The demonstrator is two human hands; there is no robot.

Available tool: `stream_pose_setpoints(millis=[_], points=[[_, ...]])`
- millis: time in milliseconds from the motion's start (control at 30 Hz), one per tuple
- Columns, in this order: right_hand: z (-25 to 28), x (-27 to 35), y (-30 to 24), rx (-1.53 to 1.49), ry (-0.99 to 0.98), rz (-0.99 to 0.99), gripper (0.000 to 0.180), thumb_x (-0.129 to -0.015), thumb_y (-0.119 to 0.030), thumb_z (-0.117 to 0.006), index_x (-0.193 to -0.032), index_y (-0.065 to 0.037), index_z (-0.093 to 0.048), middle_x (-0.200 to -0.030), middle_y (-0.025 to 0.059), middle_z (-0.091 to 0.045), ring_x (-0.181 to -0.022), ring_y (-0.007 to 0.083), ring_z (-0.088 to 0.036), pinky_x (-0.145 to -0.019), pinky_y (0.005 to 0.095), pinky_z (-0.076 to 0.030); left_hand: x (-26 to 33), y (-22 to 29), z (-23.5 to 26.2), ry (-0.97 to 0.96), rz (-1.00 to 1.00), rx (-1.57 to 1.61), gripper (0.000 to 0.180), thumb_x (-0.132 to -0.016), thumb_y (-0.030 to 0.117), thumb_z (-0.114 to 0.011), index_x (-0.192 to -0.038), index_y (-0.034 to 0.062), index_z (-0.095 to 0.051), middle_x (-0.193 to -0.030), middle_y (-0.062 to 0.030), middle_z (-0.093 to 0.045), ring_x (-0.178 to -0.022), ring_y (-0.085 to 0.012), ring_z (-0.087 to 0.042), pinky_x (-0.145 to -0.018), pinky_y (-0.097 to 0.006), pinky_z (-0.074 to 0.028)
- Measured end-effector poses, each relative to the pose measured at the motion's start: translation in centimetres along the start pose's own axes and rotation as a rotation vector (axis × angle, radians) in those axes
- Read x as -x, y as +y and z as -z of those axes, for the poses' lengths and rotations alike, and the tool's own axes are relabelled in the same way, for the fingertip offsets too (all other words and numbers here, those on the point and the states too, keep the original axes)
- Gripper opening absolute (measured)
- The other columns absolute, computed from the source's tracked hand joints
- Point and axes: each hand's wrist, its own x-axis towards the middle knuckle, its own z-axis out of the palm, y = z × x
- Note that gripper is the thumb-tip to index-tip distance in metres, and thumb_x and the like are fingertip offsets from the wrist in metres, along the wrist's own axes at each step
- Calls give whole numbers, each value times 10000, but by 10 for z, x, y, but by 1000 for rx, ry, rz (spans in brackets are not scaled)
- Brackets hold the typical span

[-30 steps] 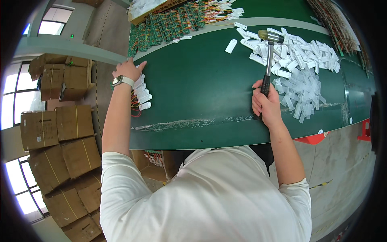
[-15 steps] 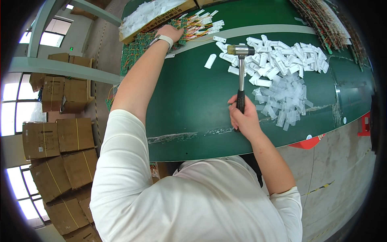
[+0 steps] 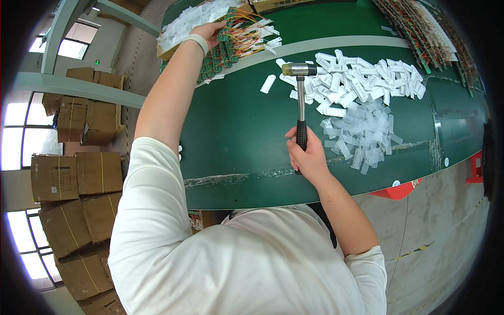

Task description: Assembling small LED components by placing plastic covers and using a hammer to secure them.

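Note:
My right hand (image 3: pixel 311 156) is wrapped round the black grip of a small mallet (image 3: pixel 301 105), held upright over the table with its head away from me. That head has a yellowish face on the left and a dark one on the right. At the far left, my left hand (image 3: pixel 211 34) pinches a strip of green circuit boards (image 3: pixel 225 32), raised at its edge. More green boards (image 3: pixel 214 62) hang or lie below it. Red and yellow wires run from the boards to small white pieces (image 3: pixel 262 38). Beyond the mallet head lies a heap of white plastic casings (image 3: pixel 357 79).
Clear plastic strips (image 3: pixel 362 131) are piled just right of the mallet. A carton of translucent pieces (image 3: pixel 191 23) stands at the far left, and bundled wired boards (image 3: pixel 417 37) lie far right. Cardboard boxes (image 3: pixel 97 173) are stacked on the floor left of the green table (image 3: pixel 241 131).
My left hand has gripped and lifted the circuit boards, which lay flat before; those at the table's left edge have shifted away. The mallet stays in my right hand, slightly further left in view.

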Motion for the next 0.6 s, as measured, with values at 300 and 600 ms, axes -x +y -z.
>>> stream_pose_setpoints(millis=[300,600], points=[[-5,-3,4,-37,-9,33,141,-984,13,-580,-1113,-36,-550,-696,-23,-486,-455,59,-437,-413,254,-356,103,37,57,-255,-251,229,321,-1020,209,-683,-1270,14,-630,-1251,-95,-699,-1172,-196,-650,-1034,-365,-547],[3,-1,2,-46,-26,62,164,-984,16,-575,-1137,-32,-538,-708,-12,-472,-467,60,-426,-414,256,-361,253,-154,111,-111,34,139,221,-984,185,-718,-1144,41,-671,-1006,-6,-707,-912,-86,-665,-785,-254,-556]])
